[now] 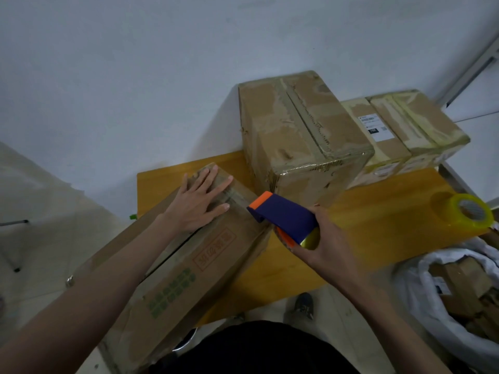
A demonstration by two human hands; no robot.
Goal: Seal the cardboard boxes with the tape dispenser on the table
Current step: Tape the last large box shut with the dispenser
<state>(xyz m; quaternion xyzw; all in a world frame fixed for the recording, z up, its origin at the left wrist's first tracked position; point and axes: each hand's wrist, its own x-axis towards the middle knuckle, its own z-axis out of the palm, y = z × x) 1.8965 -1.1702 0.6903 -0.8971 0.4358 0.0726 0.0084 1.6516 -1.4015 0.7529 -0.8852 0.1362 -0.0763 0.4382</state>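
A long cardboard box (189, 268) with green and red print lies across the near left of the yellow table (378, 220). My left hand (199, 203) presses flat on its far end, fingers spread over the flap seam. My right hand (324, 238) grips a blue and orange tape dispenser (283, 214) just off the box's right edge, its orange tip pointing toward my left hand. A gap shows along the box's seam below my left wrist.
A tall taped box (305, 130) stands behind the dispenser, with two smaller taped boxes (405, 130) to its right. A spare roll of yellowish tape (469, 211) sits at the table's right edge. A white sack of cardboard scraps (459, 290) stands on the floor to the right.
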